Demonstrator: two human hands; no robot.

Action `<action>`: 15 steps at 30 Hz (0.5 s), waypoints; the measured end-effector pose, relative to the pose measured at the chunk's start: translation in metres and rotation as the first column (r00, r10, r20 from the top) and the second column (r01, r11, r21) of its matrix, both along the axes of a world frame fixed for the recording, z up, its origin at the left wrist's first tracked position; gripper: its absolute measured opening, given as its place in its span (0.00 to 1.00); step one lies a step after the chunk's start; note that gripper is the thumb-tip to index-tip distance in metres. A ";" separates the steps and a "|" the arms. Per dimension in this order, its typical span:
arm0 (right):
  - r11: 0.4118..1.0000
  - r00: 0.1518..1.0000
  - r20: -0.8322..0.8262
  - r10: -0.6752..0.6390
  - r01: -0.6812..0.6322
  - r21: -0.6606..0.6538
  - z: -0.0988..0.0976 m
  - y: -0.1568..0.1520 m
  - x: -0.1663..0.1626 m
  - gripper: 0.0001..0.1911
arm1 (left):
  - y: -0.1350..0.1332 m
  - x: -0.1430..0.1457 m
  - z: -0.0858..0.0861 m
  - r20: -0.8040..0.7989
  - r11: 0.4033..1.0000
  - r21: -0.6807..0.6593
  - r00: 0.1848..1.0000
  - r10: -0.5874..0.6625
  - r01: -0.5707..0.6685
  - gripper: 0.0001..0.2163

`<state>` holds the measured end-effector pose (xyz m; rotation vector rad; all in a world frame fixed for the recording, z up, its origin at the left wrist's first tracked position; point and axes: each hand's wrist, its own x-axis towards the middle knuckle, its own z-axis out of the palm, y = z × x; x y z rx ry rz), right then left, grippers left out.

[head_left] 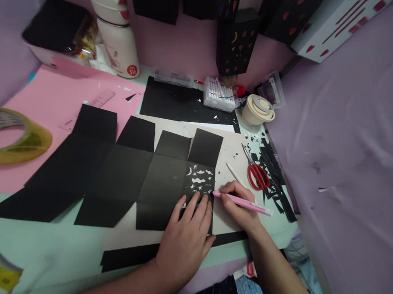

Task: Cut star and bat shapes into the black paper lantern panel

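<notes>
A black card box template with folded flaps lies flattened across the table. Its right panel has cut-out stars, clouds and a moon showing white. My left hand rests flat on the lower part of that panel, fingers stretched and slightly spread, just below the cut-outs. At the panel's right edge, my right hand pinches a slim pink craft knife, its tip close to the lowest shapes. The tip's contact with the card is too small to tell. A white pen-like stick lies behind my right hand.
Red-handled scissors and black paper scraps lie at right. Behind are a marker box, a cream round container and a white bottle. A tape roll stands at left. Decorated black boxes hang above.
</notes>
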<state>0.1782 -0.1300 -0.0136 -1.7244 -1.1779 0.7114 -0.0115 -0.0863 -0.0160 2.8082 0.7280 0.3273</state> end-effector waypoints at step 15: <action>1.000 1.000 0.010 -0.010 0.010 -0.007 0.013 0.003 -0.009 0.01 | -0.001 0.000 -0.002 0.013 0.998 0.056 1.000 0.011 -0.011 0.27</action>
